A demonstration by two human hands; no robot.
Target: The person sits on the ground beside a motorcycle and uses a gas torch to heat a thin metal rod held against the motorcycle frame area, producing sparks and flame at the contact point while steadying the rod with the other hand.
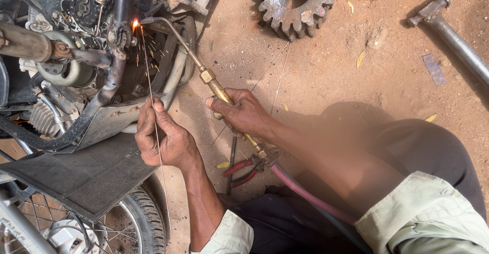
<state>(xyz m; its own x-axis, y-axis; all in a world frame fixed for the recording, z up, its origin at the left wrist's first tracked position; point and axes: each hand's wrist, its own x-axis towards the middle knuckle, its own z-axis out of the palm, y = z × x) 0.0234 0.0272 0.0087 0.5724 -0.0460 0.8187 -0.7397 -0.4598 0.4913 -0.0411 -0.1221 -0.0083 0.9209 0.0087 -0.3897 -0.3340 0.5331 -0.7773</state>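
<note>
Right hand (243,114) wrapped around the brass gas torch (216,87) at its handle, thumb on top; hoses (305,193) trail back from its rear end under the forearm. Left hand (165,139) pinches a thin filler rod (151,88) between thumb and fingers, rod running up to the flame point (135,25) on the motorcycle frame tube (119,55), sparks showering.

Handling, as I judge it: the torch is rigid with moderate weight, hot at the curved tip, so grip stays on the handle well behind the nozzle; hose drag pulls at the rear. Rod is light, whippy, hot near the flame, so hold it low down.

Nearby: pliers (244,170) on the dirt beneath the torch, large gear (297,2) and a metal bar (456,37) well apart, spoked wheel (102,228) at lower left.
</note>
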